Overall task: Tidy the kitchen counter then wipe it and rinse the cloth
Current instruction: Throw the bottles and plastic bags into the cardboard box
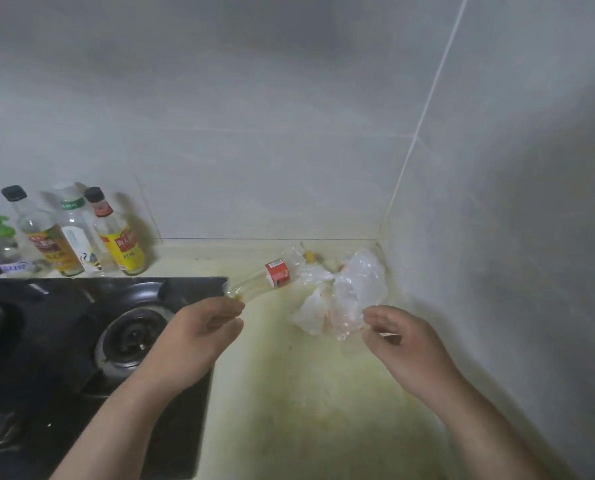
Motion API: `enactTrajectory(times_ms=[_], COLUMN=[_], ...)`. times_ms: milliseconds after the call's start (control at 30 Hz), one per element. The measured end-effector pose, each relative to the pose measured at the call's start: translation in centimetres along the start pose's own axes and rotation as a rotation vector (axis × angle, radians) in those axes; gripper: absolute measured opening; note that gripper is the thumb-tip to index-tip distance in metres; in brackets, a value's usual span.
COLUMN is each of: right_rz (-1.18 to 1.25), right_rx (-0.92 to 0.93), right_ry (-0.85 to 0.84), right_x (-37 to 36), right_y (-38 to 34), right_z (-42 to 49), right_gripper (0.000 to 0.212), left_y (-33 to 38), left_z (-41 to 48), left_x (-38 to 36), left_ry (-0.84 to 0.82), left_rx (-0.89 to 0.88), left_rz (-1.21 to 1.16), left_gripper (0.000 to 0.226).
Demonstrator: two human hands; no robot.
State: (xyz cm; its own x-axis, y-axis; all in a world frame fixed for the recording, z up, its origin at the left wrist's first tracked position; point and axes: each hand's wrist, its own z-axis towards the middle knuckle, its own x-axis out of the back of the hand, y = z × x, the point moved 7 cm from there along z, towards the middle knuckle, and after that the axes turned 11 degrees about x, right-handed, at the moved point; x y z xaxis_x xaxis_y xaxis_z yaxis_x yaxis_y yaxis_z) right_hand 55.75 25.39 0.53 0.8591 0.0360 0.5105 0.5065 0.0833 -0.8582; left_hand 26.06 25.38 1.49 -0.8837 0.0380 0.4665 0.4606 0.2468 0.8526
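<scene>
The left hand (202,327) had its fingers curled round the near end of a clear, empty-looking plastic bottle with a red label (278,271), which lay on its side just right of the black gas stove (81,341). It was probably light, smooth and easily dented, so an end looked a surer hold than the thin middle. The right hand (403,337) pinched the near edge of a crumpled clear plastic bag (344,296), farther right of the stove in the wall corner. The bag looked limp, slippery and possibly greasy, and was best gathered whole.
</scene>
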Motion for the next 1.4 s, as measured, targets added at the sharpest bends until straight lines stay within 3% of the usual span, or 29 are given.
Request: enactTrajectory(times_ms=[467,667,833,1133,1233,1333,1400], right_rz=[0.019,-0.109,-0.151,-0.233,-0.208,-0.156,-0.097], right_rx=[-0.160,-0.246,-0.328,-0.341,-0.302,-0.278,-0.301], right_ry=[0.164,0.223,0.189,0.110,0.172,0.269,0.310], right_x=[-0.7,-0.5,-1.5,-3.1,-3.0,-2.3,-1.8], right_y=[7.2,11.5,13.8,16.2,16.1,15.7,15.5], right_z=[8.6,12.0,13.9,15.4,15.4,15.2,14.9], right_gripper=[0.037,0.065,0.084,0.046,0.016,0.031,0.023], left_y=[-1.1,-2.1,-4.7,-6.2,-6.4,-6.1,-6.0], left_z=[15.5,19.7,22.3,24.3,24.5,24.1,23.6], left_x=[-3.5,-4.8,-6.4,-8.3,-8.5,-8.3,-8.0], left_ry=[0.060,0.162,0.055,-0.017,-0.012,0.025,0.054], left_rx=[0.079,0.089,0.185,0.233,0.253,0.252,0.242], left_rz=[-0.039,0.254,0.468,0.628,0.637,0.590,0.534], left_gripper=[0.026,0.048,0.065,0.057,0.059,0.058,0.054])
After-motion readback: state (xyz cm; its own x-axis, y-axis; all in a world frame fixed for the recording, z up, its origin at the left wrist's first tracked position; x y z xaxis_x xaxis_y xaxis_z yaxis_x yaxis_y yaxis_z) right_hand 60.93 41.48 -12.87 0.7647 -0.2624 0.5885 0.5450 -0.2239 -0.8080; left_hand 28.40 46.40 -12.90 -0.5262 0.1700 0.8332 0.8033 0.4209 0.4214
